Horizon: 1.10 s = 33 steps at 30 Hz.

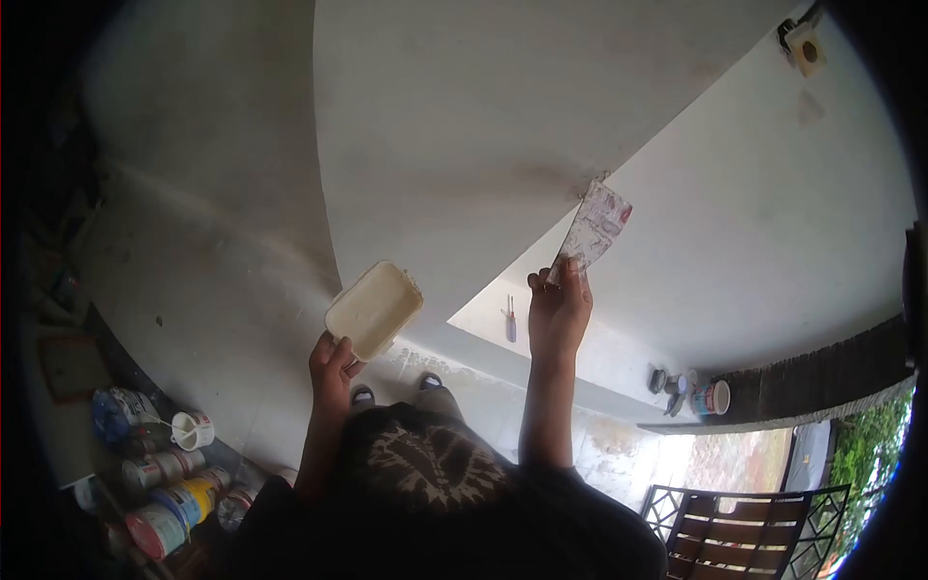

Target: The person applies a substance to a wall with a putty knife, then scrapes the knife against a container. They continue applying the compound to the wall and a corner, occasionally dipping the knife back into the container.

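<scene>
My left hand [334, 361] grips the lower left edge of a shallow cream tray [375, 309], its hollow side facing up. To the right, my right hand [561, 295] is raised and pinches the bottom end of a flat, stained scraper plate [597, 224] with whitish and reddish smears. The plate's top lies over the edge where two pale wall surfaces meet, by a small rough spot; whether it touches the wall is unclear. A screwdriver [511, 322] rests on the pale ledge just left of my right wrist.
Paint buckets and cans [184, 495] crowd the lower left, with a white bucket [192, 430] beside them. More containers [710, 397] stand on the ledge at right. A slatted metal-framed bench [744, 534] is at lower right. An electrical fitting [805, 48] hangs at upper right.
</scene>
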Tool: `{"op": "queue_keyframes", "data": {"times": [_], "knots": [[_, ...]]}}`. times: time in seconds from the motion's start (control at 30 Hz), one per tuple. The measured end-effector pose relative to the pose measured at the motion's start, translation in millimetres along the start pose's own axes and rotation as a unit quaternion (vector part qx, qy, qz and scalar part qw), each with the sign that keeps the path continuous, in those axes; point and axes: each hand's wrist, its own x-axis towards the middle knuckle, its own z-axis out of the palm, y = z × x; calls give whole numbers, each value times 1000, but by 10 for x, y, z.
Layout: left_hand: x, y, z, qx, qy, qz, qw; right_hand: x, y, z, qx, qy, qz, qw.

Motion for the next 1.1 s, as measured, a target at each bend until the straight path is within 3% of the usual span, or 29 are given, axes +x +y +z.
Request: {"op": "queue_keyframes", "data": {"times": [0.13,0.27,0.47,0.87,1.1], "knots": [[89,117,-127,31,-36,1,999,233,-81,245,-32,5,-100,994],[76,103,-150,34,-38,-11,999,473,-32,157,-25,28,-136,990],[83,194,-167,22,-48,-45,998,612,174,-71,-77,104,-126,984],[96,242,-157,39,-62,-33,997,100,724,-518,-179,117,-90,973],[88,200,-176,44,-64,-35,996,297,179,-239,-165,66,-159,971]]}}
